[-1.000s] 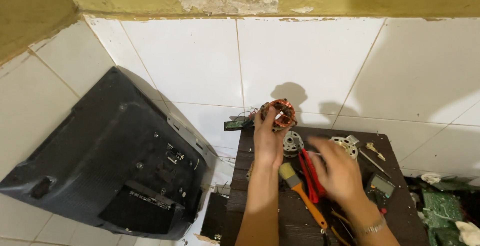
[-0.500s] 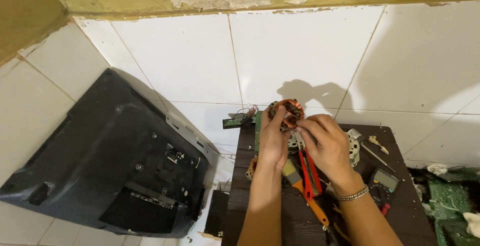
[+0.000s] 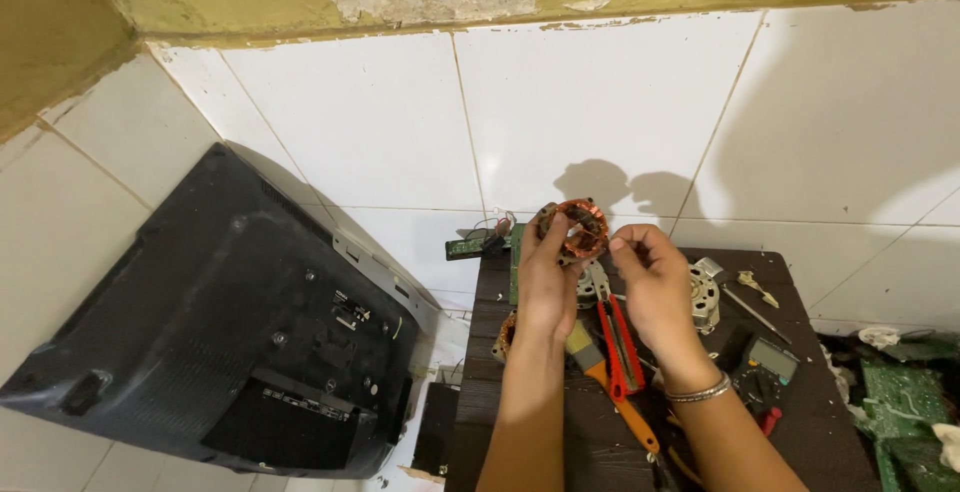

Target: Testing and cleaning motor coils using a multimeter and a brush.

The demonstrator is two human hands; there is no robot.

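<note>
Both hands are up over the back of the dark table (image 3: 800, 422), close against the white tiled wall (image 3: 600, 112), with a copper coil (image 3: 582, 229) between them. The left hand (image 3: 545, 287) has the coil pinched at its left rim, thumb and fingers closed on it, so the ring stands upright above the knuckles. The right hand (image 3: 655, 287) meets it from the right, fingertips pressed together at the coil's lower right edge; whether they grip a wire there I cannot tell. Below the hands lie red pliers (image 3: 618, 347), an orange-handled brush (image 3: 610, 382) and a round motor part (image 3: 705, 297). A meter (image 3: 765, 367) sits near the right wrist. A black TV back (image 3: 220, 342) leans to the left.
</note>
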